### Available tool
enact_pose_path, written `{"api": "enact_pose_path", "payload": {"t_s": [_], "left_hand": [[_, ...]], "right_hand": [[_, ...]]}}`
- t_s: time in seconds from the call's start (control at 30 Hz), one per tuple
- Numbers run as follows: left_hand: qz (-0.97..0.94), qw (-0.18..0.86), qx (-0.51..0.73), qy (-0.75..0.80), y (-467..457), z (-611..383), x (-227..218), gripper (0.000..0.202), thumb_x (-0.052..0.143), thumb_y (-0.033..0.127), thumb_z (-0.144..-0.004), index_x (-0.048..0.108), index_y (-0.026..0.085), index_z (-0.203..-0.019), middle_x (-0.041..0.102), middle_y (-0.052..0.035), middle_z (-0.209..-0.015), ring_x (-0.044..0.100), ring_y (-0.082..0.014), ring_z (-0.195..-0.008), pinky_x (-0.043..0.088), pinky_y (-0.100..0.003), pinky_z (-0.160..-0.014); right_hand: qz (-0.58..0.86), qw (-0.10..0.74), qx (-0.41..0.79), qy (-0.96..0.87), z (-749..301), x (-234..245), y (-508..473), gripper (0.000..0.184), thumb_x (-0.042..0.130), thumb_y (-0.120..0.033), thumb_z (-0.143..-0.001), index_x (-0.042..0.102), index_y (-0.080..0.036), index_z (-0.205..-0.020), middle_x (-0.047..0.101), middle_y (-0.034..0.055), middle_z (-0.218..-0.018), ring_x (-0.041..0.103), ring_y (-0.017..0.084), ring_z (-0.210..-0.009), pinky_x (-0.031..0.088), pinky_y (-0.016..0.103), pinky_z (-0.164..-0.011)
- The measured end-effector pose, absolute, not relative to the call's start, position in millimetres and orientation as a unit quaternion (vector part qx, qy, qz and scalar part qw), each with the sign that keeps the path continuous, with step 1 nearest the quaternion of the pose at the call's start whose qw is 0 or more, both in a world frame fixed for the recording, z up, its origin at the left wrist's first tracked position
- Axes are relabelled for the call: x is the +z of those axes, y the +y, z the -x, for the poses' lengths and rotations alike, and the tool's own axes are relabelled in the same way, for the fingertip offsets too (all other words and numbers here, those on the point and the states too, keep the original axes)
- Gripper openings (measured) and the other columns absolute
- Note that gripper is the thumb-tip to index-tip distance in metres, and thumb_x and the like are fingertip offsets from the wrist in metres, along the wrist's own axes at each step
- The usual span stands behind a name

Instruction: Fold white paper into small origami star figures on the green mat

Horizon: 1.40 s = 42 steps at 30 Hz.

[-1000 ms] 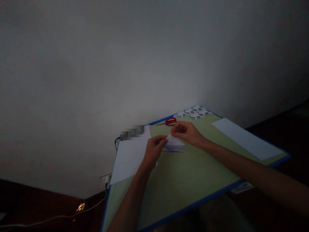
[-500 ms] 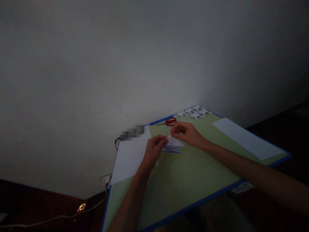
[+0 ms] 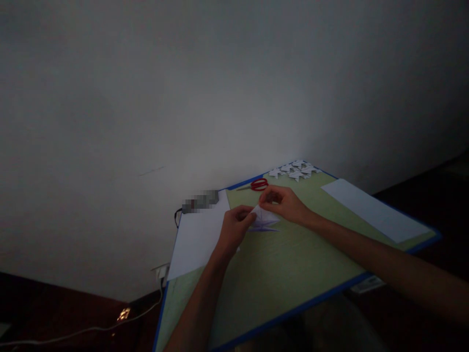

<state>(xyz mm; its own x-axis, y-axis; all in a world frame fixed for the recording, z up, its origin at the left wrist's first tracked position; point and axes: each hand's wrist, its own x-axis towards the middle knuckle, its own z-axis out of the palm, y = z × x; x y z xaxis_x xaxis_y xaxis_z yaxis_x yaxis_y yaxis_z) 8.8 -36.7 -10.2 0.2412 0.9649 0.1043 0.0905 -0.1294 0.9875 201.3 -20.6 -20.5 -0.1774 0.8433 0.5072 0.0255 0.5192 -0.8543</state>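
A small folded white paper piece [image 3: 264, 219] lies on the green table [image 3: 278, 274] with a blue edge. My left hand [image 3: 234, 230] pinches the piece's left side with curled fingers. From the right, my right hand [image 3: 284, 201] pinches the top point of the same paper. Both forearms reach in from the bottom of the view.
Red-handled scissors [image 3: 258, 184] lie just behind my hands. Several small folded white paper shapes [image 3: 295, 170] sit at the far corner by the wall. A white sheet [image 3: 200, 234] lies at the left, another white sheet [image 3: 373, 210] at the right. A white cable [image 3: 84, 330] runs along the dark floor.
My left hand's fingers have shifted slightly up and right along the paper's edge. The paper and my right hand have barely moved.
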Motion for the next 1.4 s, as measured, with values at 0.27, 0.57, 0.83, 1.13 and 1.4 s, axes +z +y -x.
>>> {"api": "enact_pose_path", "payload": {"t_s": [0.27,0.57,0.83,1.13,1.4], "left_hand": [[-0.617,0.496,0.438,0.426,-35.1,-8.1,-14.6,0.021,0.08,0.021,-0.065,0.073,0.014,-0.084,0.077,-0.0051,-0.081,0.07,-0.0175,-0.071,0.053,-0.027,-0.068],[-0.619,0.508,0.433,0.414,-36.7,-7.8,-13.9,0.026,0.083,0.022,-0.065,0.071,0.014,-0.086,0.078,-0.0068,-0.086,0.072,-0.0191,-0.077,0.055,-0.029,-0.072],[-0.61,0.523,0.438,0.403,-37.2,-8.8,-13.5,0.03,0.084,0.031,-0.068,0.076,0.014,-0.092,0.078,-0.009,-0.091,0.072,-0.0212,-0.08,0.055,-0.032,-0.077],[-0.656,0.439,0.455,0.412,-36.3,-8.9,-13.8,0.027,0.076,0.042,-0.078,0.075,0.015,-0.081,0.076,-0.0068,-0.082,0.069,-0.0189,-0.074,0.053,-0.029,-0.069],[-0.662,0.462,0.432,0.401,-36.3,-8.5,-15.3,0.03,0.083,0.037,-0.072,0.073,0.015,-0.089,0.077,-0.0086,-0.09,0.072,-0.0209,-0.081,0.055,-0.03,-0.074]], "right_hand": [[0.324,0.549,0.362,-0.68,-200.2,-18.8,-21.8,0.012,0.074,-0.027,-0.077,0.066,-0.019,-0.08,0.068,0.0019,-0.079,0.062,0.015,-0.072,0.051,0.029,-0.069],[0.321,0.547,0.357,-0.686,-199.4,-21.4,-21.4,0.012,0.074,-0.028,-0.078,0.066,-0.019,-0.081,0.067,0.0021,-0.079,0.062,0.015,-0.071,0.051,0.029,-0.069],[0.328,0.553,0.367,-0.672,-200.7,-18.8,-20.3,0.015,0.076,-0.031,-0.076,0.066,-0.02,-0.081,0.068,0.0028,-0.081,0.063,0.016,-0.073,0.053,0.03,-0.071],[0.318,0.552,0.396,-0.662,-200.9,-20.3,-19.5,0.019,0.078,-0.033,-0.075,0.065,-0.019,-0.08,0.068,0.0021,-0.08,0.064,0.015,-0.073,0.053,0.03,-0.072],[0.314,0.551,0.404,-0.659,-201.6,-19.9,-20.3,0.021,0.078,-0.035,-0.075,0.066,-0.02,-0.08,0.068,0.0024,-0.082,0.065,0.017,-0.075,0.054,0.031,-0.074]]}}
